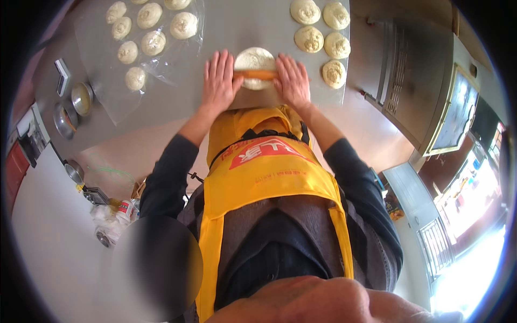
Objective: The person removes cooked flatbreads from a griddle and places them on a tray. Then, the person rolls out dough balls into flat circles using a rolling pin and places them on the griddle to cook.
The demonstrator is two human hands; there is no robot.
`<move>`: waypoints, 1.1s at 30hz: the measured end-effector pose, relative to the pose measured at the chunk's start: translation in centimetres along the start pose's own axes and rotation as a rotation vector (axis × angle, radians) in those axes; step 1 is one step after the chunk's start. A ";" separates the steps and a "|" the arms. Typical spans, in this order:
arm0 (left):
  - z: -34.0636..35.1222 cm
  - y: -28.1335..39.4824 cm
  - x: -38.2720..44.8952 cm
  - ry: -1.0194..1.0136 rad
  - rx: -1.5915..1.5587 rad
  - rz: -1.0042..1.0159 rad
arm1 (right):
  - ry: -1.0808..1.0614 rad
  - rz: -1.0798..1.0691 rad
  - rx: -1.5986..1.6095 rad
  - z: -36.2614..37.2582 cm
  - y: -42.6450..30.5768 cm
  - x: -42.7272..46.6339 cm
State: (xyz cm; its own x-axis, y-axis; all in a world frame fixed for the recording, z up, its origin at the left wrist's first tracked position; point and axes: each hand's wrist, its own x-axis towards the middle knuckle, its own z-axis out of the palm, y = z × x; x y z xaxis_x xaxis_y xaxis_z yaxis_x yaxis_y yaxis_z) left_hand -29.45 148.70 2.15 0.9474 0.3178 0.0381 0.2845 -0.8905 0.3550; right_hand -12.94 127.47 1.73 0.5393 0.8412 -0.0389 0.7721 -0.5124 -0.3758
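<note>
A wooden rolling pin (260,74) lies crosswise over a flattened round of dough (255,59) at the table's near edge. The dough shows on both sides of the pin. My left hand (219,78) rests on the pin's left end, fingers stretched forward and the thumb pointing in toward the dough. On the other end is my right hand (293,78), its palm over the pin and its fingers also extended. Both hands cover the pin's ends. The fingers stay just beside the dough.
Coiled dough pieces (309,39) sit along the metal table's (246,20) right side. More dough balls (153,43) lie at left, with clear plastic film (121,103) around them. Two metal bowls (82,99) stand farther left. A large metal appliance (424,80) stands beyond the right edge.
</note>
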 end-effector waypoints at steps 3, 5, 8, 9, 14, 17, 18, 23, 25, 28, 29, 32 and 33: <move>-0.3 -0.5 8.0 0.010 0.056 -0.082 | 0.068 0.025 0.057 -0.9 1.2 4.4; -0.4 -0.8 10.0 0.055 0.090 -0.075 | 0.136 0.047 0.140 -1.1 1.5 5.9; -0.2 -0.3 5.3 0.007 0.012 -0.026 | 0.071 0.021 0.057 -0.4 0.6 1.4; -0.4 -0.1 2.2 -0.029 -0.036 0.001 | 0.036 0.013 0.009 -0.1 0.0 -0.6; -0.2 0.1 0.5 -0.051 -0.022 0.007 | -0.029 0.019 -0.010 -0.5 -0.6 -1.2; 0.0 -0.9 9.4 0.065 0.045 -0.041 | 0.099 0.020 0.036 -1.6 0.8 4.2; -0.1 -1.0 10.6 0.092 0.062 -0.062 | 0.123 0.022 0.049 -1.6 0.9 4.5; -0.8 0.4 -0.7 -0.091 -0.052 0.013 | 0.137 -0.011 -0.009 -1.3 -1.4 -2.4; -1.4 0.3 -4.2 -0.154 -0.133 0.038 | 0.039 -0.025 0.073 -1.1 -1.8 -4.8; -1.6 0.2 -3.1 -0.127 -0.267 0.024 | 0.042 -0.056 0.173 -2.5 -2.1 -5.7; -1.1 0.2 -0.6 -0.110 -0.295 0.006 | 0.067 -0.070 0.203 -3.2 -2.1 -5.8; -1.9 2.4 8.2 -0.228 -0.239 -0.050 | 0.098 -0.063 0.185 -5.8 -1.0 -6.9; -2.5 3.9 10.4 -0.385 -0.125 -0.067 | 0.081 -0.020 0.178 -6.4 -0.4 -8.0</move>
State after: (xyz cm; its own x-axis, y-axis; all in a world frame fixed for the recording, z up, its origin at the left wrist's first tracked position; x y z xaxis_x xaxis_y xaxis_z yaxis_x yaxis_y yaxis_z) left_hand -18.91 149.36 6.20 0.9200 0.2075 -0.3326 0.3497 -0.8179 0.4570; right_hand -15.42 119.85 8.10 0.5555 0.8304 0.0421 0.7150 -0.4512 -0.5340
